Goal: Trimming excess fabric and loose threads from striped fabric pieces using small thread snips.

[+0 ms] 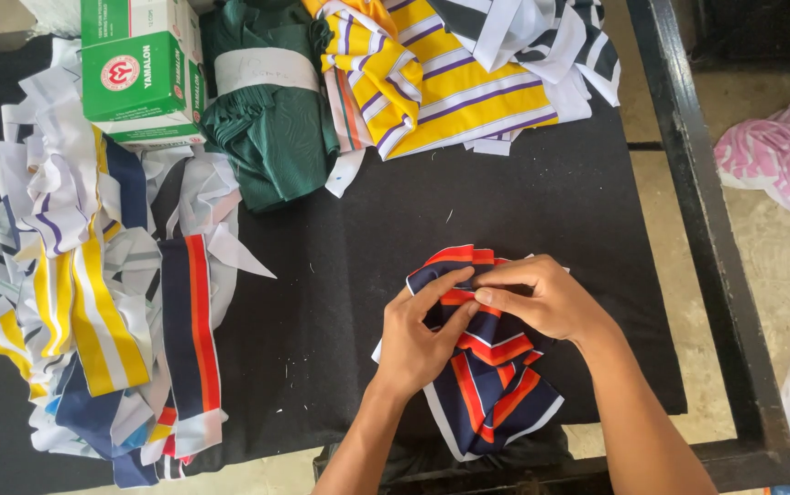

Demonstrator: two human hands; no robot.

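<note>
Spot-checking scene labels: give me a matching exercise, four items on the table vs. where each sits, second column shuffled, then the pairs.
Things:
1. green and white box
2. dark green fabric roll
3. yellow striped fabric
4. navy and orange striped fabric

Places:
A. under both hands, near the table's front edge
B. top left corner, on the heap of strips
C. top middle-right, beside white and dark pieces
D. top middle, wrapped in a white band

Pairs: 1-B, 2-D, 3-C, 4-A
</note>
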